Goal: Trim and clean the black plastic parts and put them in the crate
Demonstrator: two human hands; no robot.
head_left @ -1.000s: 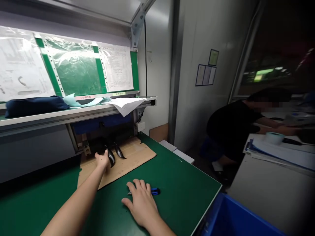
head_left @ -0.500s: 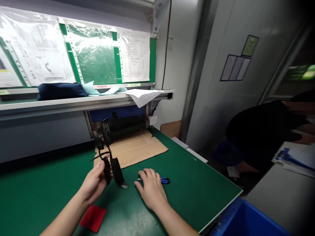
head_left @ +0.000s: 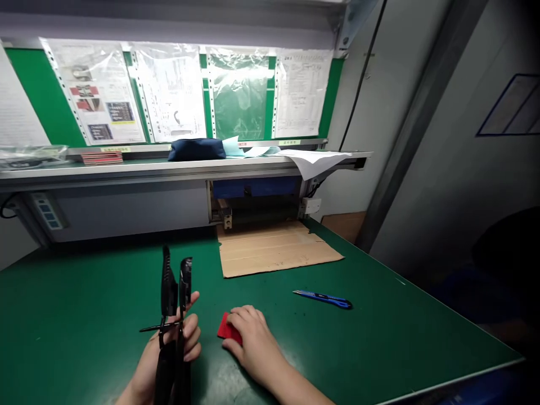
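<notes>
My left hand [head_left: 190, 337] is closed around a pair of long black ribbed pieces [head_left: 169, 295], joined by a thin black crosspiece. They stand nearly upright, and their lower ends run out of the frame at the bottom. To the right, my right hand [head_left: 257, 343] is low over the green tabletop, its fingers and thumb curled round a small red pad [head_left: 225, 327]. The fingers cover part of the pad. A blue utility knife [head_left: 324, 298] lies apart from both hands, farther right, with its blade tip towards the left.
Flat cardboard [head_left: 276, 253] lies at the back of the green table [head_left: 97, 292]. Above it runs a shelf [head_left: 126, 175] with a dark blue pouch [head_left: 197, 149], red pads [head_left: 102, 158] and loose papers [head_left: 316, 162]. A dark shape, partly a person, is at far right.
The view has turned left. My right hand has left the knife's side and now grasps the red pad. My left hand has tilted the black pieces and brought them lower and nearer.
</notes>
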